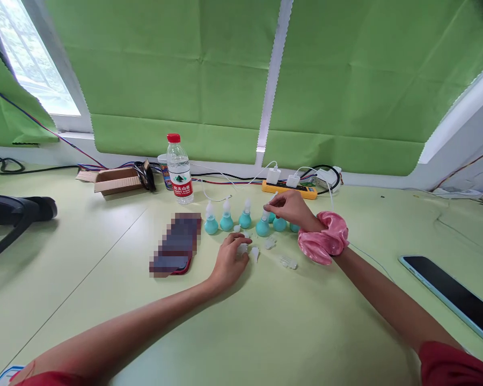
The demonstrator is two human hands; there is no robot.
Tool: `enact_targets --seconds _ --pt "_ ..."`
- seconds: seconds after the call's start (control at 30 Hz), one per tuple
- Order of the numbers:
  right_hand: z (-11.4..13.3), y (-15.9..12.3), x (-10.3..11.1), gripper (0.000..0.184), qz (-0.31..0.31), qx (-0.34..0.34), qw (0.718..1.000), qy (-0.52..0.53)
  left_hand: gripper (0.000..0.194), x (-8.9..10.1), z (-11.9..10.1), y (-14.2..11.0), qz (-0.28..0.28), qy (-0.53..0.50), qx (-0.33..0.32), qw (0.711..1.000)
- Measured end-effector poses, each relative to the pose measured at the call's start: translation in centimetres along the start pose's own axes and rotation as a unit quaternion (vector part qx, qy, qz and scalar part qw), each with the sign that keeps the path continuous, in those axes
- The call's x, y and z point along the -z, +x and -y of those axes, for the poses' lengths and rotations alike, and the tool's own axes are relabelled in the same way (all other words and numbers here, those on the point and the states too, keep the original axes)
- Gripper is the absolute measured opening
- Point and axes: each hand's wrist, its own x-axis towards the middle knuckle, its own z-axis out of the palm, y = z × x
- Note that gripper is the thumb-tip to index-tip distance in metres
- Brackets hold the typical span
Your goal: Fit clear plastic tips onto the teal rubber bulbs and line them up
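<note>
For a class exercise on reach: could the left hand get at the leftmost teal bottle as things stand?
Probably yes: the left hand is close by, and only bare tabletop shows between it and the leftmost teal bottle. Its fingers are at translucent pieces on its other side.

The right hand (292,208) pinches the white top (265,215) of a teal bottle (262,228) — the left hand (230,259) among clear pieces (287,262).

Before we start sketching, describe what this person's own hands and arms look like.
The left hand and right hand are ungloved. A shiny, gathered pink scrunchie circles the right arm at the wrist; the left arm has none. Red sleeves show at both arms' near ends.
</note>
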Motion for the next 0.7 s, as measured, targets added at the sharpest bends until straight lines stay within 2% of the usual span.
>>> enact_targets --seconds 0.2,0.4,0.53,0.6,0.67,0.7 --pt "-0.1 -0.6 -0.7 0.014 -0.05 0.011 0.998 -0.023 0.036 -0.1 0.4 0.1 -0.003 -0.031 -0.001 1.0" --pt "-1.2 -0.7 -0.8 0.017 -0.087 0.0 0.996 -0.038 0.026 0.0 0.5 0.2 -0.017 -0.053 0.008 0.998" --pt "-1.2 -1.4 -0.6 0.025 -0.109 -0.005 0.993 -0.045 0.036 0.1 0.4 0.3 -0.032 -0.06 0.01 0.998" --pt "-0.5 -2.4 -0.3 0.027 -0.17 0.036 0.983 -0.066 0.041 0.0 0.4 0.3 -0.035 -0.058 0.0 0.998" --pt "0.4 -3.9 -0.2 0.024 -0.23 0.129 0.961 -0.087 0.043 -0.1 0.4 0.2 -0.028 -0.05 -0.009 0.998" --pt "0.8 -4.8 -0.3 0.022 -0.227 0.182 0.953 -0.09 0.044 -0.1 0.4 0.2 -0.019 -0.044 -0.014 0.999"
